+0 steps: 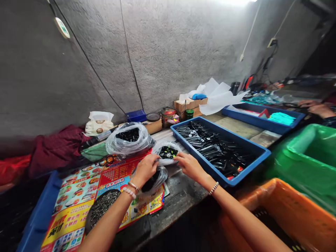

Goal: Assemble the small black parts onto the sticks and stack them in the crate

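Observation:
A small clear plastic bag point(163, 161) with its mouth open lies on the bench, filled with small black pieces point(168, 152), some showing yellow-green. My left hand point(146, 170) has its fingers pinched at the bag's left edge. On the opposite side, my right hand point(189, 166) pinches the right edge. Below my left hand is another clear bag point(160, 179) with dark contents, partly hidden by that hand. A larger clear bag point(128, 148) of black parts stands behind. Near my left forearm, a dark round dish point(90, 218) holds many small metal pieces.
A blue tray point(199, 157) full of long black parts lies at right, another blue tray point(262, 124) behind it. Orange point(301, 206) and green point(294, 171) crates stand at the front right. Scissors point(107, 161) lie on printed flyers point(76, 196). A co-worker's hand point(320, 109) is at far right.

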Action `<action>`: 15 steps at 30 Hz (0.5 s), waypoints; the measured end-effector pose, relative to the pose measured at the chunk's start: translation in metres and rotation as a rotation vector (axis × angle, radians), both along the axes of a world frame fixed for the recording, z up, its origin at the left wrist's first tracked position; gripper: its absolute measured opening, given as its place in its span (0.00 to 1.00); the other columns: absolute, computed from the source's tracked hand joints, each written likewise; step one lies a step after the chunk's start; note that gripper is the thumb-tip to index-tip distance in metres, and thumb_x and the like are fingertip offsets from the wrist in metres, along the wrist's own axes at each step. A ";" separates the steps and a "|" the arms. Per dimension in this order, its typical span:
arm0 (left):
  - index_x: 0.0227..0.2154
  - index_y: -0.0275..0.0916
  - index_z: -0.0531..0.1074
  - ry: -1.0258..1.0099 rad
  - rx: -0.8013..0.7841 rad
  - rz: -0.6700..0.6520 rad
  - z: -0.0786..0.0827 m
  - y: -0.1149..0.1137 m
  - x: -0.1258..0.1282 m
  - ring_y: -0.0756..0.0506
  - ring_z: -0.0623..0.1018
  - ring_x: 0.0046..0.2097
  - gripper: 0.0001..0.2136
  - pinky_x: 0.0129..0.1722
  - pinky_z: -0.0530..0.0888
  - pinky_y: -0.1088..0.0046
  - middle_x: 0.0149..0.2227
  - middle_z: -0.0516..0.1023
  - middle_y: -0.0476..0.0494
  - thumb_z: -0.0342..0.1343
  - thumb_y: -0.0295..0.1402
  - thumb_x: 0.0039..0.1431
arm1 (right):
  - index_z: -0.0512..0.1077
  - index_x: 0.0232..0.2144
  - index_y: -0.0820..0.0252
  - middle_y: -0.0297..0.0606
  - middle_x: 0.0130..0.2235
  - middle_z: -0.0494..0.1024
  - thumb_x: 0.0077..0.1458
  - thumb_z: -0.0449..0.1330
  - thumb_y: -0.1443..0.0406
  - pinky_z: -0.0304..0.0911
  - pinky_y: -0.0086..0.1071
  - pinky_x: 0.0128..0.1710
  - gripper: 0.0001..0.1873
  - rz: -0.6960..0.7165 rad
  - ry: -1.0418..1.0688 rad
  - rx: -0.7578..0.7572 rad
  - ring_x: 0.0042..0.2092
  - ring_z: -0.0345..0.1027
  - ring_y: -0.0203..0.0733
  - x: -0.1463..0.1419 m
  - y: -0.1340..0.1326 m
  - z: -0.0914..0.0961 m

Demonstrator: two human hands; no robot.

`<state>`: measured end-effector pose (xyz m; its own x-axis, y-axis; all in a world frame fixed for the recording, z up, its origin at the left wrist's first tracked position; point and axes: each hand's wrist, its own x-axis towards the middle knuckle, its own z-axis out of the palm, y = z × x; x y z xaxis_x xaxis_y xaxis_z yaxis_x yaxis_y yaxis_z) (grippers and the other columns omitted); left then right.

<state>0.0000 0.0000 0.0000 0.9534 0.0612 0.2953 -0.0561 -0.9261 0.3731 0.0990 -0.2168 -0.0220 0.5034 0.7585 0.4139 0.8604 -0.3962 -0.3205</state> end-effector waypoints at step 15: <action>0.44 0.39 0.76 -0.008 -0.148 -0.125 -0.008 0.006 0.016 0.40 0.80 0.47 0.13 0.52 0.73 0.62 0.46 0.82 0.40 0.51 0.29 0.59 | 0.76 0.45 0.60 0.42 0.45 0.77 0.56 0.54 0.80 0.67 0.34 0.47 0.20 -0.007 0.142 0.203 0.46 0.73 0.44 0.002 -0.016 -0.018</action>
